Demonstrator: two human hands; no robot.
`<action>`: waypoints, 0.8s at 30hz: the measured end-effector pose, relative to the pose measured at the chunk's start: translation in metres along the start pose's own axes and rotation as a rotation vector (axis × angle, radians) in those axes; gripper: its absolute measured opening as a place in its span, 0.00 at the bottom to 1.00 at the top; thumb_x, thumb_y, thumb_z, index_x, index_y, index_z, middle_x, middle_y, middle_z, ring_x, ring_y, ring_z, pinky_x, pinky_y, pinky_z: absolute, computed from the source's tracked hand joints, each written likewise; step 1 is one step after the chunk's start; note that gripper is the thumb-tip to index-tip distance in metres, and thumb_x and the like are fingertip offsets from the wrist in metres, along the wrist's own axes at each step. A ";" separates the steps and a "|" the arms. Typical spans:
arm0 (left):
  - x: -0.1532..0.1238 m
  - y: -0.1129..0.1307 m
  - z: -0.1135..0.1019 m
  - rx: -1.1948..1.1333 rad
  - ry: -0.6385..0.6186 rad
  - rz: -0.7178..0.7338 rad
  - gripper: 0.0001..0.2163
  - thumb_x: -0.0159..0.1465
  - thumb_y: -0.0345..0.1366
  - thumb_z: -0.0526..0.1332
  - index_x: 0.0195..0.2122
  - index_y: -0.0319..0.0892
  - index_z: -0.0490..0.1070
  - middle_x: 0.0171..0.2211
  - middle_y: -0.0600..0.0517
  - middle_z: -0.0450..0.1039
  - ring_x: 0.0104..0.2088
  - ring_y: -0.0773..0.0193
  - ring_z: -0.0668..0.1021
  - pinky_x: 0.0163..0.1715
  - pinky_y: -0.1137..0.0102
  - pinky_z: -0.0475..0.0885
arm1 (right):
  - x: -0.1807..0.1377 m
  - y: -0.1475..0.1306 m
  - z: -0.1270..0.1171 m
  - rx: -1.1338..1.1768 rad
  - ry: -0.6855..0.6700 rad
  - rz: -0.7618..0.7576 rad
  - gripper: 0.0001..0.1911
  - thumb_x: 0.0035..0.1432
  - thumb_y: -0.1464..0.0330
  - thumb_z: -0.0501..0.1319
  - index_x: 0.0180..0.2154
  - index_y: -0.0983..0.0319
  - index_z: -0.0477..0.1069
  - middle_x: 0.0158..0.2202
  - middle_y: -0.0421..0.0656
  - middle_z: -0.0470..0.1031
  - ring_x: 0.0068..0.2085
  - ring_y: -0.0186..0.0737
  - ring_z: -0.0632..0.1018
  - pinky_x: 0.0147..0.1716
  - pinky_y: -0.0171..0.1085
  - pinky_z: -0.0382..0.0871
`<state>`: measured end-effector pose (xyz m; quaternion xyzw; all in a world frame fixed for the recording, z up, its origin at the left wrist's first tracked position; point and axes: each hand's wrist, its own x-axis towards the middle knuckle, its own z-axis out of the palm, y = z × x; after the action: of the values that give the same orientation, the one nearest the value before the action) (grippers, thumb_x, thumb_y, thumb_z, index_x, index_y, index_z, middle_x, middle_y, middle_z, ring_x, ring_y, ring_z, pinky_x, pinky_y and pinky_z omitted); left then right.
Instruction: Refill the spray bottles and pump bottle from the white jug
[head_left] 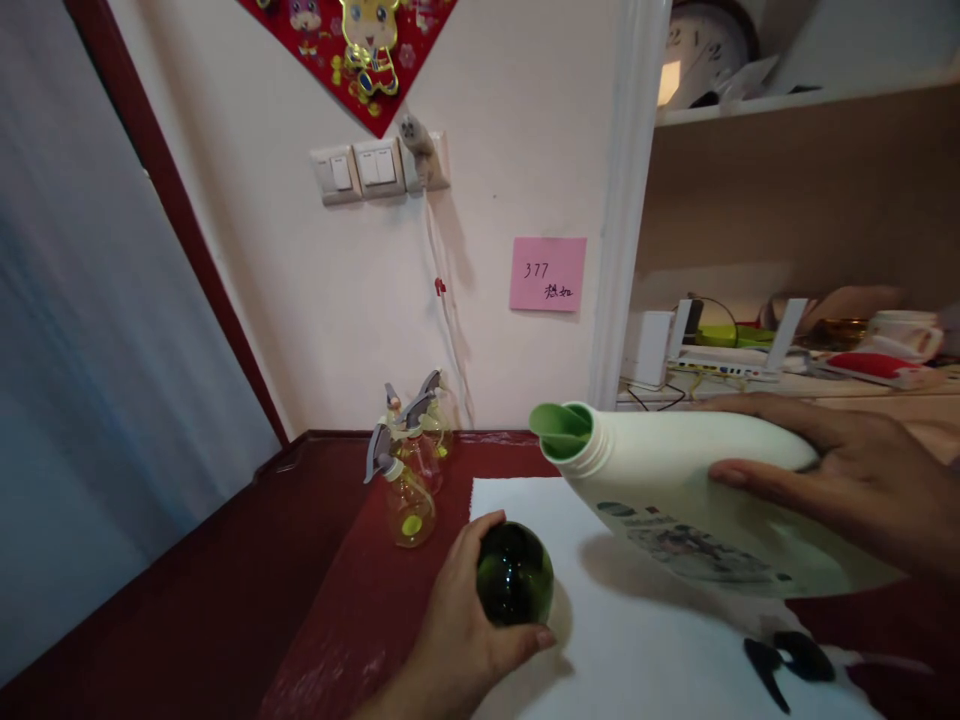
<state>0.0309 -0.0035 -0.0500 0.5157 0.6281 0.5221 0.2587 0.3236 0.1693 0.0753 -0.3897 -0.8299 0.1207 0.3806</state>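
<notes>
A: Your left hand (469, 620) is wrapped around the small dark green round bottle (515, 573), holding it just above the white cloth (637, 640) on the red bench (330, 600). From here I can't see its mouth, so I can't tell whether it faces the big bottle.

B: And your right hand (840, 480) grips the body of the white detergent bottle (690, 500), tipped almost flat, its green spout (561, 430) open and pointing left, above and a little to the right of the green one. I'd judge that the risk: the spout is wide, the small bottle is narrow, and the two are not lined up. Tilt further and liquid could run onto the cloth or over your fingers.

A: A wet grip on that smooth round glass could let it slip too. Just behind it stand the clear spray bottles (409, 480) with grey triggers; a swing of your left elbow could knock them over.

B: Anything readable? The label on the white bottle is turned away and blurred, so I can make out no brand.

A: On the wall, the pink sticky note (547, 273) reads "377", with two handwritten characters below that I can't make out. Further up, the red hanging decoration (352, 50) shows a cartoon figure, no legible words.
</notes>
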 end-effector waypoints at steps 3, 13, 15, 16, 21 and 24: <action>0.011 -0.001 0.011 0.023 -0.010 0.000 0.43 0.43 0.34 0.77 0.61 0.42 0.63 0.60 0.37 0.68 0.61 0.40 0.71 0.64 0.46 0.62 | -0.001 0.010 -0.001 -0.068 -0.126 -0.006 0.28 0.53 0.42 0.65 0.49 0.49 0.78 0.46 0.39 0.82 0.43 0.49 0.82 0.36 0.39 0.76; 0.019 -0.030 0.019 0.001 0.028 -0.039 0.44 0.43 0.31 0.76 0.62 0.41 0.62 0.59 0.39 0.69 0.60 0.42 0.71 0.63 0.49 0.61 | 0.004 0.027 0.000 -0.246 -0.279 -0.051 0.28 0.55 0.41 0.63 0.51 0.47 0.76 0.44 0.40 0.82 0.41 0.49 0.82 0.37 0.43 0.75; 0.019 -0.029 0.019 0.011 0.023 -0.044 0.44 0.43 0.31 0.76 0.62 0.41 0.62 0.60 0.39 0.69 0.60 0.42 0.70 0.63 0.49 0.61 | 0.003 0.023 0.002 -0.235 -0.266 -0.072 0.27 0.55 0.41 0.64 0.49 0.48 0.78 0.42 0.41 0.83 0.40 0.50 0.82 0.36 0.43 0.75; 0.019 -0.027 0.019 0.015 0.020 -0.055 0.44 0.43 0.31 0.76 0.62 0.41 0.62 0.60 0.39 0.69 0.61 0.42 0.70 0.63 0.49 0.61 | 0.003 0.019 0.003 -0.230 -0.266 -0.078 0.26 0.55 0.42 0.64 0.48 0.48 0.78 0.42 0.41 0.83 0.39 0.50 0.82 0.35 0.43 0.75; 0.019 -0.021 0.018 -0.002 0.000 -0.098 0.44 0.43 0.30 0.75 0.62 0.41 0.62 0.60 0.40 0.68 0.61 0.43 0.70 0.63 0.50 0.61 | 0.003 0.003 0.009 -0.230 -0.320 -0.065 0.21 0.56 0.45 0.64 0.47 0.47 0.79 0.42 0.39 0.83 0.40 0.49 0.82 0.37 0.42 0.74; 0.019 -0.021 0.019 -0.012 -0.004 -0.102 0.45 0.42 0.29 0.76 0.63 0.42 0.62 0.61 0.40 0.68 0.61 0.43 0.70 0.63 0.50 0.62 | 0.006 0.001 0.012 -0.244 -0.371 -0.093 0.24 0.55 0.43 0.64 0.48 0.46 0.78 0.42 0.38 0.83 0.39 0.47 0.82 0.36 0.41 0.75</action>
<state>0.0332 0.0227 -0.0711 0.4824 0.6501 0.5109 0.2892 0.3134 0.1752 0.0699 -0.3654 -0.9112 0.0712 0.1765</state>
